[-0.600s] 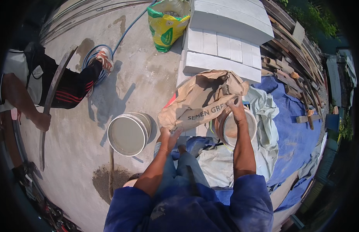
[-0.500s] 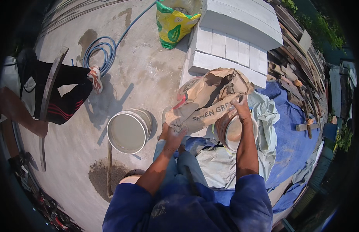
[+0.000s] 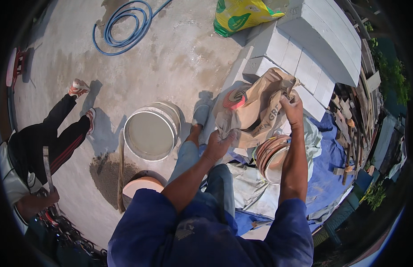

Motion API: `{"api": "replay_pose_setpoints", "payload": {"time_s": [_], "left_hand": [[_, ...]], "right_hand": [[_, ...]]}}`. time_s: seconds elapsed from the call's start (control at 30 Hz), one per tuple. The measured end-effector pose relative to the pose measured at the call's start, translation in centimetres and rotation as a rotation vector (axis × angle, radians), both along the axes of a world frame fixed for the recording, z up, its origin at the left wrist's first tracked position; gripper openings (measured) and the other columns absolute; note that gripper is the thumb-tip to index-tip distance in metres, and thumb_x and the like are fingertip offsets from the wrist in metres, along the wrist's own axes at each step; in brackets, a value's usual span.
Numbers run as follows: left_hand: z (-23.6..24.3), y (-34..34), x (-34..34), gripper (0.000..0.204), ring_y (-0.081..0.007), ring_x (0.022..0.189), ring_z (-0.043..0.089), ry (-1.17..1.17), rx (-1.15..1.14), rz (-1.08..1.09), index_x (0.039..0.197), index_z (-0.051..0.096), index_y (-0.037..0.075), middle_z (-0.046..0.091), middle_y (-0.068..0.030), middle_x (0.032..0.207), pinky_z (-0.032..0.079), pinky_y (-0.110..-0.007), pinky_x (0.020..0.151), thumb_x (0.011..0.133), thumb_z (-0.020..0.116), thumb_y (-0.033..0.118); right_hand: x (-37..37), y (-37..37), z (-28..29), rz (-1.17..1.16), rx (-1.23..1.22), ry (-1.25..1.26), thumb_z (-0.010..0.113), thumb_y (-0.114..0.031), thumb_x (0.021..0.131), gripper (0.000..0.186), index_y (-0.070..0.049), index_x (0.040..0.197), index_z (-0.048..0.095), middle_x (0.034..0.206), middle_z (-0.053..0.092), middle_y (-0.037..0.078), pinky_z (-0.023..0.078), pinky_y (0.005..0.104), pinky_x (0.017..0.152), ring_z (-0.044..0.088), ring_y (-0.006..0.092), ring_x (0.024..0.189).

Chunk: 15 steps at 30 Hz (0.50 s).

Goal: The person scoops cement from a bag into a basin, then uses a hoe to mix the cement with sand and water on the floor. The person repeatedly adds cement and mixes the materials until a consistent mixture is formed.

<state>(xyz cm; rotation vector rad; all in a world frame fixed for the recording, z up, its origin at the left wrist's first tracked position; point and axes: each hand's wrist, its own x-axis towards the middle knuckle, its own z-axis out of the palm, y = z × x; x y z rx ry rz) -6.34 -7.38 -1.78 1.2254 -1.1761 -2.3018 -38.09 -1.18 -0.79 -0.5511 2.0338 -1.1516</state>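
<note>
Holding the brown paper sack (image 3: 256, 109) up in front of the body took both hands, one at each end of it. The left hand (image 3: 220, 145) had its fingers closed on the near-left corner, thumb laid over the paper and the fingertips mostly hidden. The right hand (image 3: 292, 108) pinched the crumpled rim farther out, its fingers closed too, with only a fold of paper between them and the thumb. How much lay inside could not be told.

A good hold, to my judgement, called for gathering several folds in each grip, since a single layer of paper looked likely to tear. The hands stood at uneven heights in the view, so the sack sat askew; a matched pull would have spread it better and left its mouth less collapsed. Creases near the right hand needed smoothing outward, gently, because a sharp shake might have raised dust.

Around it, room was tight: the white blocks (image 3: 300, 58) stood just beyond the sack, and the reddish-brown container (image 3: 265, 155) sat close below, near the right forearm. Elbows held close would have spared both. The bucket of grey liquid (image 3: 172, 115) stood apart to the left, best left unbumped.
</note>
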Motion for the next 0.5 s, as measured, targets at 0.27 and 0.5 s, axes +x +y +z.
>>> {"api": "replay_pose_setpoints", "payload": {"time_s": [0.27, 0.5], "left_hand": [[-1.1, -0.3, -2.8, 0.034, -0.0114, 0.092, 0.061, -0.034, 0.266, 0.442, 0.117, 0.064, 0.002, 0.067, -0.0035, 0.105, 0.049, -0.027, 0.081, 0.096, 0.066, 0.028], [-1.1, 6.6, 3.1, 0.045, -0.0152, 0.106, 0.06, 0.137, 0.297, 0.519, 0.13, 0.055, 0.0, 0.063, -0.0064, 0.12, 0.048, -0.03, 0.091, 0.094, 0.067, 0.023]], "right_hand": [[6.4, 1.8, 0.5, -0.696, -0.297, -0.099, 0.066, -0.026, 0.096, 0.032, 0.001, 0.114, 0.064, 0.101, 0.067, 0.004, 0.051, 0.0288, 0.079, 0.062, 0.0132, 0.088], [11.8, 11.1, 5.1, -0.567, -0.271, -0.163, 0.067, -0.025, 0.095, 0.028, 0.001, 0.105, 0.067, 0.093, 0.067, 0.002, 0.049, 0.0274, 0.074, 0.059, 0.0105, 0.08]]}}
